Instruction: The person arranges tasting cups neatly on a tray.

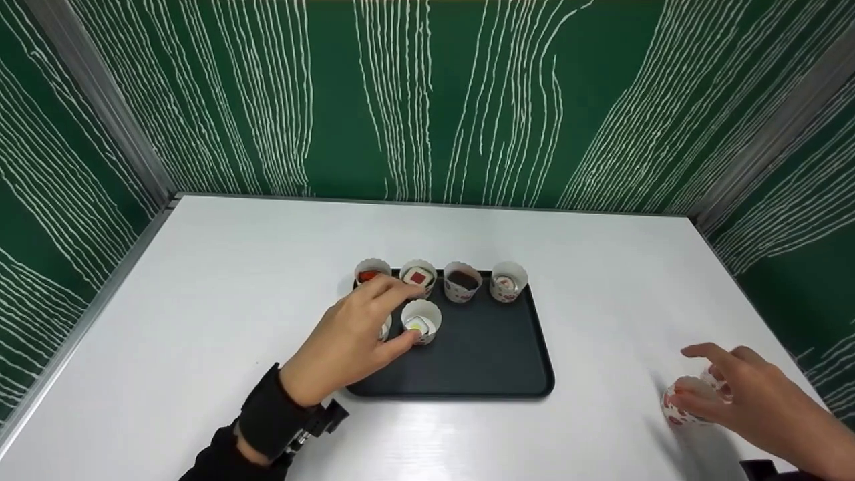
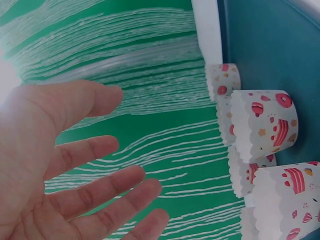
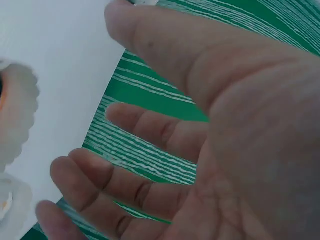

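My left hand (image 1: 351,334) is over the dark tray (image 1: 481,364), holding nothing; its fingers spread apart in the left wrist view. Between thumb and fingertips, in the head view, stands a printed paper baking cup (image 1: 422,308) containing a white piece with a yellow-green patch. Another cup (image 2: 267,122) beside it is partly hidden by the hand. At the far right, my right hand (image 1: 761,394) hovers with loosely bent fingers over a paper cup (image 1: 674,409) with something orange-red inside. A second cup (image 3: 15,210) stands close by. The right palm is bare in its wrist view.
Along the tray's back edge stand cups with a red filling (image 1: 374,266), a white piece with a red square (image 1: 419,276), a dark filling (image 1: 462,280) and a pale piece (image 1: 505,283). Green walls with white lines (image 1: 441,100) border the white table (image 1: 601,280).
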Available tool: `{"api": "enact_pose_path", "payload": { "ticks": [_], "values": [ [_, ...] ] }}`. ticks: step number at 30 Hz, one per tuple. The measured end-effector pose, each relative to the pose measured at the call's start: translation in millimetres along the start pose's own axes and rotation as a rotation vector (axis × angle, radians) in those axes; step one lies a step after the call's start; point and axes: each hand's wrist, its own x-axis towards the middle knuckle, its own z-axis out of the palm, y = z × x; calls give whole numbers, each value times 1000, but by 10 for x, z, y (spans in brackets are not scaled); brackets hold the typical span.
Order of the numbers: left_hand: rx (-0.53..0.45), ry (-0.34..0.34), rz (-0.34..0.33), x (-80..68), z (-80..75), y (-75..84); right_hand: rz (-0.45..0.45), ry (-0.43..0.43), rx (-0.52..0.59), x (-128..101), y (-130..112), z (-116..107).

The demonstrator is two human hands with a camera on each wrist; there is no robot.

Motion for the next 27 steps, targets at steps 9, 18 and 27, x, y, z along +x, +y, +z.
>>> {"api": "enact_pose_path", "payload": {
  "ticks": [9, 18, 27],
  "values": [
    [-6, -12, -1, -1, 2, -4, 101, -86, -26, 5, 167, 104],
    [-15, -18, -14, -4, 7, -22, 80, -62, -36, 37, 160, 179],
    [-9, -7, -5, -4, 0, -41, 76, -119, -49, 81, 162, 162]
  ]
}}
